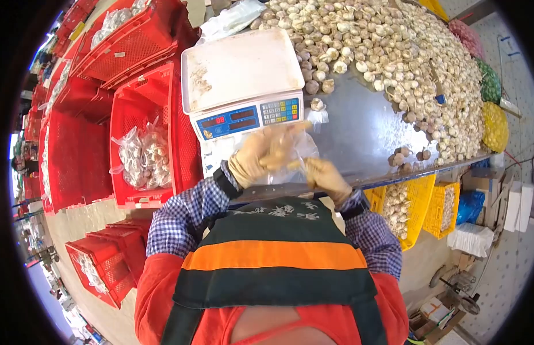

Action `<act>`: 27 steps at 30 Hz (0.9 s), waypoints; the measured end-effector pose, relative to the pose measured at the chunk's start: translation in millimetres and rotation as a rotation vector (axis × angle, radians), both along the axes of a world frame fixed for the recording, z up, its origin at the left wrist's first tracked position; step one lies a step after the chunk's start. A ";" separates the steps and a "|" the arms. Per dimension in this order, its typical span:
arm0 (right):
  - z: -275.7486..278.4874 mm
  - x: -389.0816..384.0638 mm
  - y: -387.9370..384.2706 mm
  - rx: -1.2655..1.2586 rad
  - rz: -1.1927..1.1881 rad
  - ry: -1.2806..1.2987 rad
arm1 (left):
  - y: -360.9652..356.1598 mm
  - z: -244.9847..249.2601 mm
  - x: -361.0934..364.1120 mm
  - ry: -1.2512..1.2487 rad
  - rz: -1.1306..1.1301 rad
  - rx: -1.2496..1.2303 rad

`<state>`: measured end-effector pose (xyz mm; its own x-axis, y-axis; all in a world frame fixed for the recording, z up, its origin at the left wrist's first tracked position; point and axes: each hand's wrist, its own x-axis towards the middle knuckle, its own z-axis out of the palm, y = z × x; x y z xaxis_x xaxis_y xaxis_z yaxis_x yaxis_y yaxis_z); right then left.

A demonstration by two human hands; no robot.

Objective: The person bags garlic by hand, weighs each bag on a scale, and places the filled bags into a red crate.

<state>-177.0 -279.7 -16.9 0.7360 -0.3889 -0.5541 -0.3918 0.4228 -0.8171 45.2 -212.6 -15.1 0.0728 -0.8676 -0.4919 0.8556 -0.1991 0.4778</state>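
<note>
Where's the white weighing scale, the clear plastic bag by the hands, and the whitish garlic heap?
White weighing scale point(244, 77): head view, on its pan.
Clear plastic bag point(304, 146): head view, on its film.
Whitish garlic heap point(402, 63): head view, on middle bulbs.

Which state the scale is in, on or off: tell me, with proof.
On. The scale has red digits glowing on its display.

Well to the right of your grip point(330, 176), you have a blue bag point(469, 207) beside a white bundle point(472, 239); on that side, farther forward, you see a yellow sack point(496, 127), a green sack point(490, 82) and a pink sack point(466, 38).
</note>
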 end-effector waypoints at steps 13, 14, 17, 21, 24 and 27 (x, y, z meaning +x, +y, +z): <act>117.6 83.2 34.9 -0.967 0.272 -0.466 | 56.7 -9.7 32.8 -0.956 -0.141 -0.367; 118.1 79.9 27.3 -1.029 0.103 -0.450 | 79.1 10.7 53.2 -0.891 -0.096 -0.198; 102.5 62.3 -6.8 -0.918 -0.171 -0.261 | 144.9 34.7 134.7 -1.053 0.139 -0.241; 27.7 33.2 -33.3 -0.642 -0.171 0.055 | 208.5 10.8 266.7 -2.071 0.183 0.289; -44.5 15.2 -43.4 -0.842 0.052 0.343 | 226.2 -59.6 329.4 -2.808 0.042 0.363; -69.9 28.0 -32.2 -1.070 0.126 0.464 | 175.2 -50.1 247.3 -2.412 -0.987 0.387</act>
